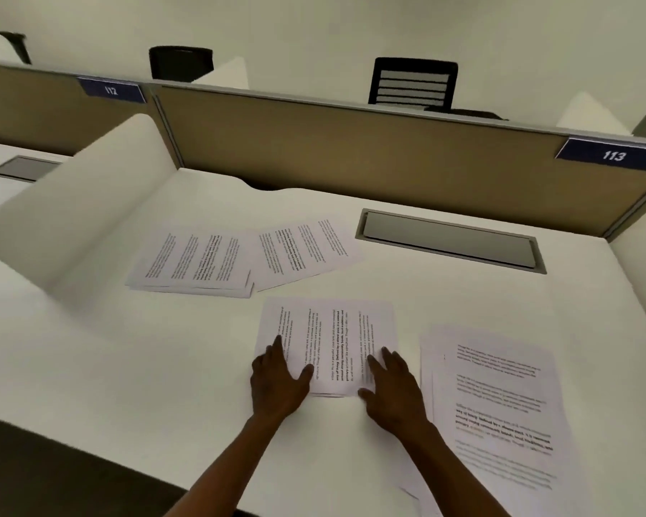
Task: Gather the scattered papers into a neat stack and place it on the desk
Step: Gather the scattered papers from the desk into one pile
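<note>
Two bare hands down flat on a small white pile of printed paper sheets (pixel 329 345) at the middle of the white desk (pixel 165 367). Left hand (pixel 276 382) laid over the pile's near left corner, fingers straight and spread, thumb angled across the print; grip fully open, nothing clasped, only pressing. Right hand (pixel 392 389) laid over the near right corner, fingers likewise straight and a little apart; grip open too, resting on the sheets and not curled round them. Print on this pile running sideways to the viewer, a few sheet edges showing just under the near edge between the hands.

Just beside the right hand, a larger loose pile of white printed pages (pixel 500 412), edges fanned, reaching towards the near desk edge on the right. Farther back and to the left, another thin white pile of printed sheets (pixel 198 261), with a single white printed sheet (pixel 306 251) tilted and overlapping its right side. All four groups apart from the central pile, none yet joined into one stack.

Behind the papers, a grey rectangular cable hatch (pixel 450 242) set into the desk. Beyond that, a tan fabric partition panel (pixel 351 147) with blue number plates reading 112 (pixel 111 91) and 113 (pixel 614 155). Past the panel, a black slatted office chair back (pixel 413 83).
</note>
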{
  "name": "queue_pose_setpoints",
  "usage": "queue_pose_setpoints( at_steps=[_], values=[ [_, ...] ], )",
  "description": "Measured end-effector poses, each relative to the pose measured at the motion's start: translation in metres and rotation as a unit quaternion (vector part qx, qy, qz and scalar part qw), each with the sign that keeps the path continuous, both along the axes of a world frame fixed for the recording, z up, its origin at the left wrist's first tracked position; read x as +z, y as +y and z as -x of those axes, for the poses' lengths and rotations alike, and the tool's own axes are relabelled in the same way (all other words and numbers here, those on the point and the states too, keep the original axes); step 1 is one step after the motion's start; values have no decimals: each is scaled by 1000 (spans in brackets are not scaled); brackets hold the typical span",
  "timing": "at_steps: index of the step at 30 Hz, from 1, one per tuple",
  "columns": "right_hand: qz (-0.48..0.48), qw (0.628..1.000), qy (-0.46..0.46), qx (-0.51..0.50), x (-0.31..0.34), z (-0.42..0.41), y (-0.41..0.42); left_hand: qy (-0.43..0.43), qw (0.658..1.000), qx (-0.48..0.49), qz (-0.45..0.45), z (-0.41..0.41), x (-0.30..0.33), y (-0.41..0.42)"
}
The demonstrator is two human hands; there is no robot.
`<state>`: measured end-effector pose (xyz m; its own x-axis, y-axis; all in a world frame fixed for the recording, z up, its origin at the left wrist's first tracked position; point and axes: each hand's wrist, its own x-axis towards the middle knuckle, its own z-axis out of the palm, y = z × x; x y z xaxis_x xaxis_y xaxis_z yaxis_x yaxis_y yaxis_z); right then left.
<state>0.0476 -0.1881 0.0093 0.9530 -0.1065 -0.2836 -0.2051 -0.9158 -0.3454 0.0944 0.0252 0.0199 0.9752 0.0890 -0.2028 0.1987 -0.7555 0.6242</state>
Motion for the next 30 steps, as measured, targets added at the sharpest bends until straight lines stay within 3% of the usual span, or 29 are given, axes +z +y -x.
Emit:
queue_pose_setpoints(
  at_steps=[9, 12, 15, 18, 24, 30],
  values=[
    [43, 997, 36, 46, 14, 6, 9, 18, 996, 24, 87, -11, 9, 19],
    [81, 994, 20, 72, 16, 10, 17, -2, 998, 33, 61, -16, 10, 32],
    [54, 997, -12, 55, 18, 8, 24, -32, 994, 104, 13, -18, 13, 45],
    [23, 997, -63, 39, 20, -8, 20, -27, 980, 186, 70, -4, 18, 47],
    [20, 999, -2, 41, 20, -64, 4, 104, 884, 277, 362, 44, 13, 29],
    [71, 995, 12, 68, 19, -75, 7, 124, 794, 324, 500, 23, 23, 27]
  ],
)
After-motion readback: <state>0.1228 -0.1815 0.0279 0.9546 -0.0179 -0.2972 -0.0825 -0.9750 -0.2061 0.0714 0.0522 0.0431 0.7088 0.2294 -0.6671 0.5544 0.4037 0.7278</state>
